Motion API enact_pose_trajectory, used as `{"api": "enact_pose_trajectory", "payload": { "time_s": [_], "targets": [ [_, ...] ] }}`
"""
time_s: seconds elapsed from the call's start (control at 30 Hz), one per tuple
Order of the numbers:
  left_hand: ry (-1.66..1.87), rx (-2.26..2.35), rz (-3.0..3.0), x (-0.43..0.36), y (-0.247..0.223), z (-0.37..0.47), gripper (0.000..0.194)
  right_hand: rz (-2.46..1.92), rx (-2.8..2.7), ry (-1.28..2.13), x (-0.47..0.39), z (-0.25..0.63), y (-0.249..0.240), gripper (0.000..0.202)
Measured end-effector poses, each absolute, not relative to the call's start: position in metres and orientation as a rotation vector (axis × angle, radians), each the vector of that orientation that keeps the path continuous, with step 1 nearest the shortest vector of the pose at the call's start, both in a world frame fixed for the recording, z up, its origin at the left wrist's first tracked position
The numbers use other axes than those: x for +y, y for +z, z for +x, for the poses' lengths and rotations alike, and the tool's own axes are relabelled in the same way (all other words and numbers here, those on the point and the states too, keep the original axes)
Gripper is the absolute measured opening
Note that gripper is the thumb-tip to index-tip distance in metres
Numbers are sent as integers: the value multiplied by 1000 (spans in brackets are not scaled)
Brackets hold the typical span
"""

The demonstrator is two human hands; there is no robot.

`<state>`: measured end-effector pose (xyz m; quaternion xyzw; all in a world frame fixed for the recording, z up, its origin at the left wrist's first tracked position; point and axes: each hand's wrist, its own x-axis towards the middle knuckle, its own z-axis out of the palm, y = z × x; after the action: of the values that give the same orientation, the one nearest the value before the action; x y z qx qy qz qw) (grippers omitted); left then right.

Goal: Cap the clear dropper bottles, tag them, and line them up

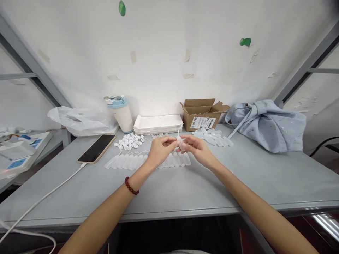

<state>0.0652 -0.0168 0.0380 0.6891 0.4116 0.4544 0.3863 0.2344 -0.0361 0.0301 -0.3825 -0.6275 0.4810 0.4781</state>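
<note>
Between my hands is a small translucent plastic tube [180,144], with a thin white strand sticking up from its top. My left hand [159,151] pinches it near the top, and the fingers of my right hand [200,150] close around its body from the right. Just below my hands, a row of similar tubes [129,161] lies side by side on the table, partly covered by my left hand; white strands stick out of several. A heap of small white caps [129,141] sits behind the row. White cords [159,135] lie behind my left hand. More tubes [218,140] are piled to the right.
On the grey table [185,197] stand a cup with a blue lid [123,114], a stack of white sheets [159,124] and an open cardboard box [200,116]. A phone [97,148] on a cable and a plastic bag [82,120] lie left, a blue cloth bag [270,127] right.
</note>
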Motion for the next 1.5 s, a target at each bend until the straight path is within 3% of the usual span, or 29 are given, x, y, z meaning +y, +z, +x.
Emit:
{"api": "enact_pose_trajectory", "payload": {
  "time_s": [0.13, 0.37, 0.77, 0.97, 1.5],
  "targets": [
    [1389, 1003, 2113, -18, 34, 67, 33, -833, -1293, 1445, -35, 239, 36, 34],
    [1424, 797, 2554, -19, 27, 70, 58, -773, -1248, 1551, -37, 241, 38, 34],
    [1649, 716, 2725, -16, 21, 72, 38, -726, -1299, 1534, -38, 241, 42, 38],
    [1485, 690, 2940, -19, 23, 72, 34, -831, -1366, 1365, -39, 239, 41, 33],
    [1493, 673, 2742, -18, 18, 73, 48, -886, -1498, 1355, -40, 246, 51, 32]
  ]
}}
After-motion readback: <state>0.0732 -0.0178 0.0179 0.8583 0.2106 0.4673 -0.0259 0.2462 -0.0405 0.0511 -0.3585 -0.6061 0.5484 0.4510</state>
